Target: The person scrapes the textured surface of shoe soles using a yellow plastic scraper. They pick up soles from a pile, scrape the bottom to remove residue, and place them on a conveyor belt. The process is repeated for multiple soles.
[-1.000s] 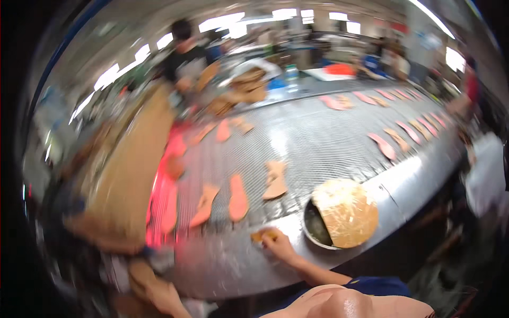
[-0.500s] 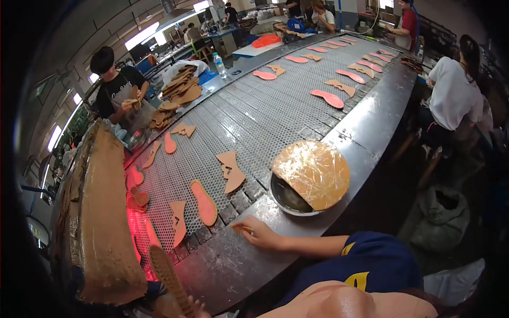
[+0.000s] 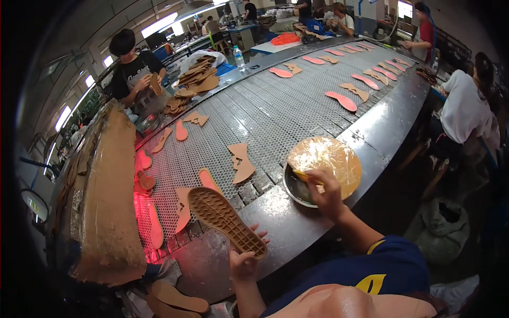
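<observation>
Two grips were occupied. Your left grip (image 3: 243,267) clasped one brown sole (image 3: 225,220) by its narrower end, and your right grip (image 3: 326,191) pinched one small yellow item (image 3: 300,174), its kind unclear, over one bowl (image 3: 301,202). The sole extended from your left grip up and to the left, its long axis slanting away from the bowl, with the treaded face toward you. The bowl lay up and to the right of the sole; your right grip was the nearer to it. One round, film-wrapped cover (image 3: 339,159) left the bowl's left part exposed. The bowl stood on the metal worktop (image 3: 286,222), apart from the sole.

Beyond, the near end of the mesh belt (image 3: 265,122) carried four pink insole-shaped pieces (image 3: 156,228), one partly hidden behind your sole; four cut-out tan pieces (image 3: 243,165); and one small brown piece (image 3: 145,180). Further pieces lay in two rows at the far end, too small to count reliably. At lower left, you had at least two loose soles (image 3: 177,297). One bottle (image 3: 239,58) stood past the belt.
</observation>
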Available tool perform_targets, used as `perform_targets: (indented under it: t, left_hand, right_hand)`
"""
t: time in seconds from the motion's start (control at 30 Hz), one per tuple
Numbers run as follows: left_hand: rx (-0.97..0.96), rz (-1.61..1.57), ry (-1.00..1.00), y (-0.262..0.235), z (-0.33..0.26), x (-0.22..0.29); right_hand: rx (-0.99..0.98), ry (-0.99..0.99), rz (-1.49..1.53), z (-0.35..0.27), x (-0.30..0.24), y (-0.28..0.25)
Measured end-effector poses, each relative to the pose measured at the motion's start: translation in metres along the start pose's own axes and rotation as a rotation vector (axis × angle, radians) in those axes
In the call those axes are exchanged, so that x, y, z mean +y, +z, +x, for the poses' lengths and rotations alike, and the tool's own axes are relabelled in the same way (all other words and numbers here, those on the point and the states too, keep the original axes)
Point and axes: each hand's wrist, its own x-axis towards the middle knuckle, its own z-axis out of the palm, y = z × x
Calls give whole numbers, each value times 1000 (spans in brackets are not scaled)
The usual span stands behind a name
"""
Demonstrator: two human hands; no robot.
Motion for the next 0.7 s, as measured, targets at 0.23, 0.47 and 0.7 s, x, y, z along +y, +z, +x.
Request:
perform_targets:
  t: [0.23,0.47,0.7]
  left_hand:
    - [178,-52,35,-48,-27,-19]
    - [-4,-209,-213,-45,-35,-35]
    - [-28,32,-268,-46,-42,-58]
  right_hand:
    - [47,111,-73,-27,31,-8]
    - [-10,131,-63,-40,39,0]
    - [-187,152,-101,-38,40,3]
